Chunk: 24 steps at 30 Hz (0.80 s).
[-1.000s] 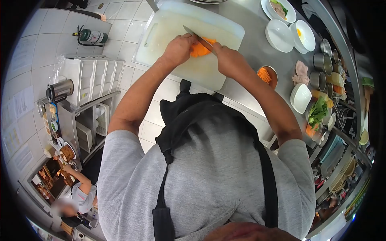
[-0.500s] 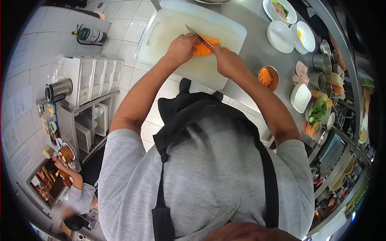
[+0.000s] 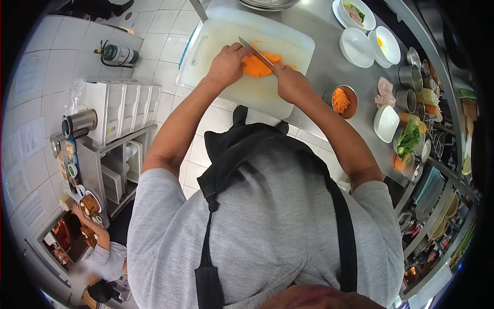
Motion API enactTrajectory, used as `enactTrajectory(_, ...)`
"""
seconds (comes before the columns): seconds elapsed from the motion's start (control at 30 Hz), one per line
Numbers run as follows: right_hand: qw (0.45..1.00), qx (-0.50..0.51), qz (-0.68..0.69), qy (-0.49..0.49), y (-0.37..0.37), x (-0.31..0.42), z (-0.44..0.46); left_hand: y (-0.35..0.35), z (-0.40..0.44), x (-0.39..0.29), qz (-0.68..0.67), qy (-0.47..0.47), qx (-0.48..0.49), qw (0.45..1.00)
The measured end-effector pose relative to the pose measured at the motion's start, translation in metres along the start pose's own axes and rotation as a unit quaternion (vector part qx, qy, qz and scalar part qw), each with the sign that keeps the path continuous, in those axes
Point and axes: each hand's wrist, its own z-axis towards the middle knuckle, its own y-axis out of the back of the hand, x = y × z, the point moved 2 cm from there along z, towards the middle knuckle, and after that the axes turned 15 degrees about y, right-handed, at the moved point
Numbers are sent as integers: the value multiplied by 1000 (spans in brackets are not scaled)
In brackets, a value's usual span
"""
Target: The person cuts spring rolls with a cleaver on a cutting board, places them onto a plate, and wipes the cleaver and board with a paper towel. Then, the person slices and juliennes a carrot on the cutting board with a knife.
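My right hand (image 3: 292, 82) is closed round the handle of a kitchen knife (image 3: 261, 56). Its blade slants up and left across orange carrot pieces (image 3: 256, 68) on a white cutting board (image 3: 218, 31). At the left edge of the carrot, my left hand (image 3: 228, 64) has its fingers bent, touching the pieces close to the blade; its fingertips are partly hidden. A few thin carrot strips lie beyond the blade. Right of the board stands a round bowl (image 3: 351, 105) with carrot strips (image 3: 340, 101) in it.
White bowls (image 3: 356, 49) stand at the back right, one with egg yolk. A pink cloth (image 3: 385, 92), stacked white dishes (image 3: 386, 123), metal pots (image 3: 410, 77) and leafy greens (image 3: 409, 139) line the right side. At far left another person's arm (image 3: 98, 226) reaches toward plates.
My left hand has shifted left and slightly down, uncovering more carrot. The knife lies lower at its tip, and thin strips now show beyond it. The view has shifted slightly.
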Motion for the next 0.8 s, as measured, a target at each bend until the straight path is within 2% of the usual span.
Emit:
enactTrajectory(0.03, 1000, 8, -3, -2, 0, 1, 0, -4, 1, 5, 0, 0, -1, 1000)
enactTrajectory(0.1, 1000, 13, -8, -6, 4, 2, 1, -21, 10, 17, -10, -28, 72, 997)
enactTrajectory(0.2, 1000, 9, -30, 6, 16, 9, -7, -23, 15, 18, 0, -34, 84, 996)
enactTrajectory(0.3, 1000, 6, -23, 10, 22, 17, -19, -25, 15, 19, 19, -24, 79, 996)
enactTrajectory(0.47, 998, 60, 29, -21, 11, 7, 6, -22, 12, 15, -19, -26, 64, 997)
enactTrajectory(0.6, 999, 49, -14, 7, 22, 15, -9, -27, 13, 22, -16, -21, 64, 998)
enactTrajectory(0.67, 1000, 14, -14, -14, 9, 14, -16, -25, 11, 20, -15, -16, 58, 998)
enactTrajectory(0.8, 999, 29, -4, -27, 0, 12, 2, -21, 9, 14, -31, -20, 58, 998)
